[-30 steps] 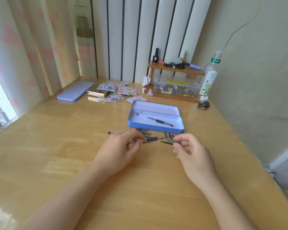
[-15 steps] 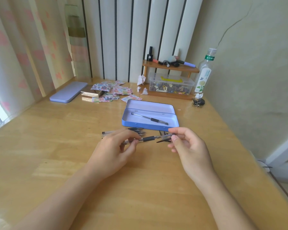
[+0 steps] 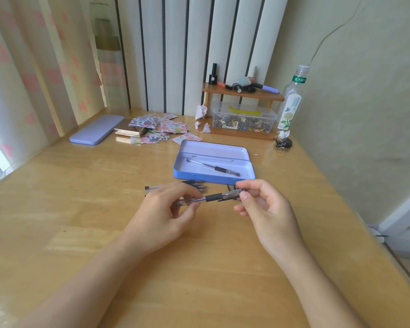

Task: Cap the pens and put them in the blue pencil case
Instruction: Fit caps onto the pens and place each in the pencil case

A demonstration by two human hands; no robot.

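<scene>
A clear pen with a black grip (image 3: 212,197) is held level just above the table, in front of the open blue pencil case (image 3: 213,178). My left hand (image 3: 166,216) grips its barrel. My right hand (image 3: 263,207) pinches the clear cap (image 3: 233,193) that sits over the pen's tip end. One capped pen (image 3: 213,167) lies inside the case. Several loose pens (image 3: 175,187) and caps (image 3: 231,187) lie on the table between the case and my hands, partly hidden by my fingers.
The case's lid (image 3: 96,129) lies at the back left beside a pile of stickers (image 3: 161,129). A small wooden shelf (image 3: 243,95) with a clear box (image 3: 244,118), a bottle (image 3: 291,100) and binder clips (image 3: 283,143) stand at the back right. The table's right edge runs close to the wall.
My right hand has brought the cap leftward onto the tip of the pen in my left hand; a second ago the two were apart.
</scene>
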